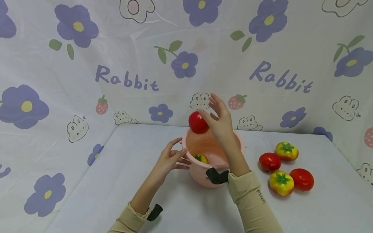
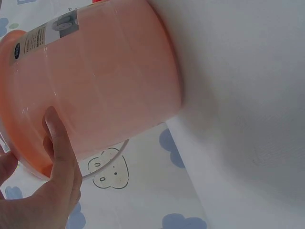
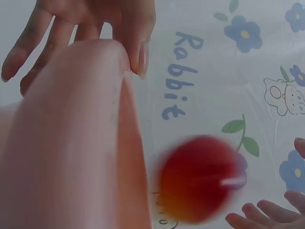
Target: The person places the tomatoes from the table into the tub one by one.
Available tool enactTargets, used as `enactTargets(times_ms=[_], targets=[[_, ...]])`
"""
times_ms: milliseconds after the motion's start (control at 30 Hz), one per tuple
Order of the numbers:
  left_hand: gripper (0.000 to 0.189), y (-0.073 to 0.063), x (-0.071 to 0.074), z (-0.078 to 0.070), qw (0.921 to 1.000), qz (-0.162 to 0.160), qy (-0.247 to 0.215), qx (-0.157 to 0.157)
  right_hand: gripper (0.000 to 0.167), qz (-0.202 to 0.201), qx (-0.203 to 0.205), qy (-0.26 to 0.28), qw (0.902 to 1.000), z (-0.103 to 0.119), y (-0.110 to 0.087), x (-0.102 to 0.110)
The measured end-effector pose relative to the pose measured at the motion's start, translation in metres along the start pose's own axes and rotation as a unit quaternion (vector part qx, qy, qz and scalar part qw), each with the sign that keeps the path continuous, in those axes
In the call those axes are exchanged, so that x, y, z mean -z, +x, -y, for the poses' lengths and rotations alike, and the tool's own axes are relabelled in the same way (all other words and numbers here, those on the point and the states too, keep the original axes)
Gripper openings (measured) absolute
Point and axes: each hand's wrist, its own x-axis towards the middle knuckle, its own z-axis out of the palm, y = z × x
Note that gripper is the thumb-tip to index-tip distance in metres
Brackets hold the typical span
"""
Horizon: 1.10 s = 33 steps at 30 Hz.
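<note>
A pink bucket (image 1: 208,170) stands on the table. My left hand (image 1: 170,158) holds its left rim, with the thumb at the edge and the other fingers spread along the outer wall (image 2: 109,81). Above the bucket's mouth is a red toy tomato (image 1: 198,123), blurred in the right wrist view, where it shows a yellow patch. My right hand (image 1: 220,124) is just beside it with fingers spread; in the right wrist view the fingertips (image 3: 267,210) stand apart from the tomato. Another toy tomato (image 1: 201,158), yellow with a green leaf top, lies inside the bucket.
Several more toy tomatoes lie on the table right of the bucket, among them a red one (image 1: 302,179) and a yellow one with a green top (image 1: 281,183). Behind the white table (image 1: 110,181) hangs a printed cloth (image 1: 204,42).
</note>
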Motion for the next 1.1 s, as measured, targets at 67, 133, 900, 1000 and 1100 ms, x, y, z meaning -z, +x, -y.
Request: enactTargets(times_ms=[67,133,900,1000,1100], targets=[[0.058,0.000,0.000,0.000,1.0000,0.000,-0.002,0.001,0.065,-0.002,0.003,0.001,1.0000,0.000,0.000,0.000],[0.058,0.000,-0.001,0.000,1.0000,0.000,-0.005,0.000,0.065,-0.002,0.006,0.001,1.0000,0.000,-0.001,0.001],[0.058,0.000,-0.001,0.000,0.9999,0.004,-0.010,-0.003,0.066,0.005,0.013,-0.008,0.9999,-0.012,-0.005,0.014],[0.058,0.000,-0.001,0.000,0.9999,0.005,-0.010,-0.003,0.065,0.003,0.013,-0.019,0.9997,-0.014,-0.006,0.017],[0.058,0.000,-0.001,0.000,0.9999,0.006,-0.012,-0.003,0.065,0.001,0.010,-0.028,0.9996,-0.017,-0.006,0.021]])
